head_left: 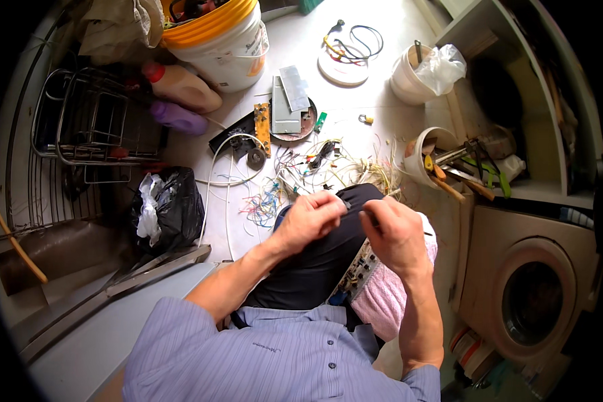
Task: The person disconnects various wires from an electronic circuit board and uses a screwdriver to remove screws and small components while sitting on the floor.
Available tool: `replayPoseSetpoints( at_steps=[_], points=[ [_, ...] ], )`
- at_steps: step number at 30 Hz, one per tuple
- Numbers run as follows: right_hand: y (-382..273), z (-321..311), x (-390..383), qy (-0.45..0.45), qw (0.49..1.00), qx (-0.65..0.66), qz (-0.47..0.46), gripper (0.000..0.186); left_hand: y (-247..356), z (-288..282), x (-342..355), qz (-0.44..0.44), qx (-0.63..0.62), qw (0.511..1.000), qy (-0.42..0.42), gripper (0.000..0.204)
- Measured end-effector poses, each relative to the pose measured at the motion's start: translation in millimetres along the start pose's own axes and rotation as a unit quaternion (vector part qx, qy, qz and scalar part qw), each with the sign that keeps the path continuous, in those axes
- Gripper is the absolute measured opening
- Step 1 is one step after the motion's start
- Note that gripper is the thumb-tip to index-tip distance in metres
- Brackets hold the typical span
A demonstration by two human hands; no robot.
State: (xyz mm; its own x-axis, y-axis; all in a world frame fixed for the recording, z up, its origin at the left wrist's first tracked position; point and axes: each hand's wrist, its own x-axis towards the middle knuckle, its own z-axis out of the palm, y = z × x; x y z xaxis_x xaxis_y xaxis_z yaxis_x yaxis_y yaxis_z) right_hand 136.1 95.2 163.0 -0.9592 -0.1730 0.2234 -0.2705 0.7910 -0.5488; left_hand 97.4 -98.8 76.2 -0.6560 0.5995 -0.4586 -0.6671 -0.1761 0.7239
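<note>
Above my dark trousers (295,275), my left hand (311,218) is closed in a pinch. A small greyish bit shows at its fingertips, too small to name. My right hand (396,231) is closed a short way to the right, with its fingers curled; whatever it holds is hidden. Under my right forearm, a circuit board (360,268) crowded with components lies tilted along my leg. It rests against a pink towel (385,295). Just beyond my knees, a tangle of loose wires (305,164) spreads over the floor, with blue and red strands (264,206) nearest my left hand.
Metal plates (288,104) lie on a round pan. Beyond stands a white bucket (231,60). To the right are a tub of tools (425,157), a small padlock (366,119) and a front-loading washing machine (529,288). A black bag (177,208) and a wire rack (94,127) are at left.
</note>
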Motion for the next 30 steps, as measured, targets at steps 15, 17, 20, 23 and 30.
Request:
replayPoseSetpoints(
  at_steps=[15,17,20,23,30],
  points=[
    [40,-7,-107,0.138,0.954,-0.104,0.243,0.008,-94,-231,187,-0.108,-0.067,0.934,0.334,0.008],
    [41,-8,-107,0.149,0.952,-0.103,0.247,0.008,-86,-236,203,-0.097,-0.057,0.932,0.345,0.008],
    [44,-9,-107,0.166,0.946,-0.084,0.267,0.007,-72,-240,225,-0.105,-0.061,0.937,0.326,0.014],
    [46,-7,-106,0.173,0.944,-0.074,0.272,0.007,-74,-246,230,-0.129,-0.072,0.930,0.335,0.016],
    [48,-1,-104,0.194,0.940,-0.063,0.272,0.006,-102,-205,181,-0.102,-0.223,0.943,0.225,0.036]
  ],
)
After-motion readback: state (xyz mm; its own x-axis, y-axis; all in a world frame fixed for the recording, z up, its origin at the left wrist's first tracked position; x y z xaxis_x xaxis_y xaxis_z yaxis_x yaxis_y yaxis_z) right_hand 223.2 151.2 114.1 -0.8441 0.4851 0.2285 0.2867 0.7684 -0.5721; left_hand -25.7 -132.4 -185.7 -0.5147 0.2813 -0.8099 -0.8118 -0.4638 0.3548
